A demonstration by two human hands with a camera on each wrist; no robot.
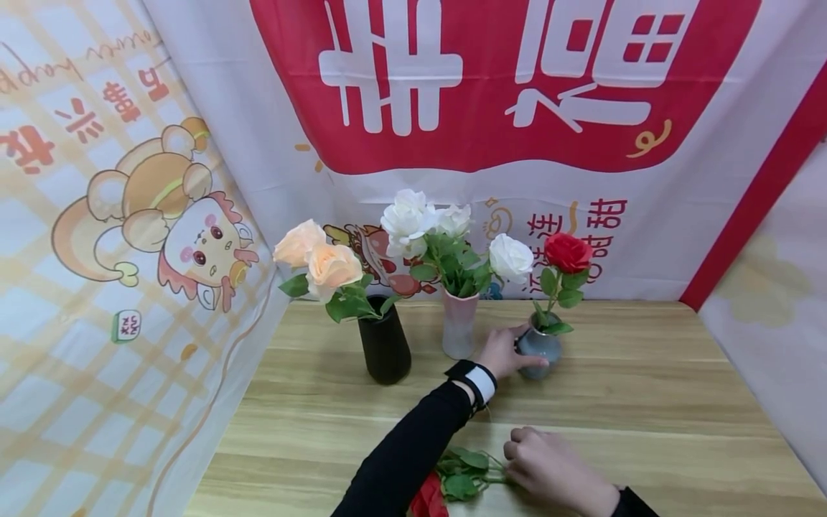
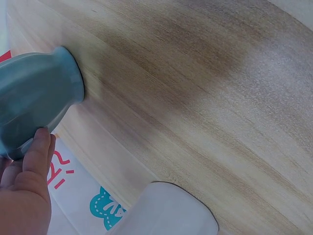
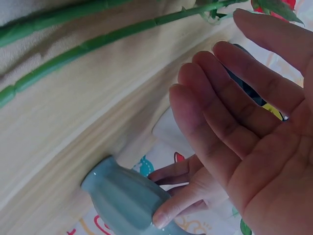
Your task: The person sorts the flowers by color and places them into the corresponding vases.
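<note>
My left hand (image 1: 502, 352) holds a small blue-grey vase (image 1: 544, 350), thumb at the front and fingers around the far side. The vase stands on the table with one red rose (image 1: 568, 253) in it. In the left wrist view, fingers rest against the vase (image 2: 39, 93). Near the front, my right hand (image 1: 555, 467) hovers by the stems of a red rose (image 1: 429, 497) that lies on the table. The right wrist view shows the right hand (image 3: 259, 142) with loosely bent fingers and a bare palm; green stems (image 3: 88, 46) lie apart from it.
A pink-white vase (image 1: 460, 327) with white roses (image 1: 408, 219) stands left of the blue-grey one. Farther left is a black vase (image 1: 385, 345) with peach roses (image 1: 332, 267). Printed cloth (image 1: 284, 143) hangs behind and beside the wooden table (image 1: 646, 402).
</note>
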